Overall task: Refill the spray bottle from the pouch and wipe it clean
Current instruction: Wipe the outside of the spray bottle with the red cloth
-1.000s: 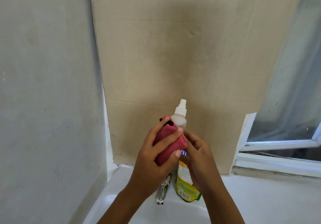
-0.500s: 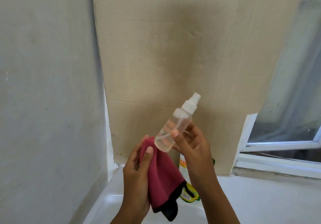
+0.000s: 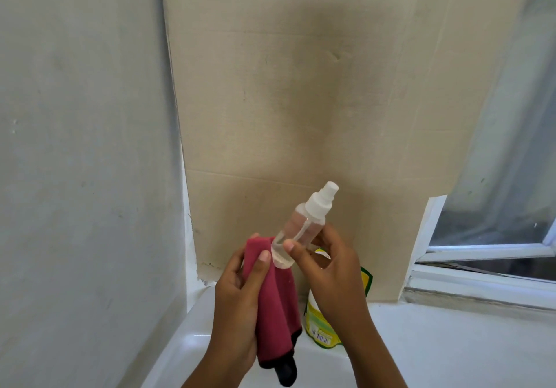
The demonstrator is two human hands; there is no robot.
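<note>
My right hand (image 3: 334, 270) holds a small clear spray bottle (image 3: 301, 225) with a white pump top, tilted so the nozzle points up and to the right. My left hand (image 3: 237, 303) grips a dark pink cloth (image 3: 276, 306) with a black edge, which hangs down from my fingers. The top of the cloth touches the bottle's base. A yellow and green refill pouch (image 3: 319, 324) stands on the white surface behind my right hand, mostly hidden by it.
A white ledge or basin rim (image 3: 451, 345) runs under my hands. Beige cardboard (image 3: 301, 101) leans against the wall behind. A grey wall (image 3: 84, 147) stands close on the left and a window frame (image 3: 481, 252) on the right.
The cloth, wrapped around the upright bottle a second ago, has come off and now hangs from my left hand. My right hand has tilted the bottle to the right.
</note>
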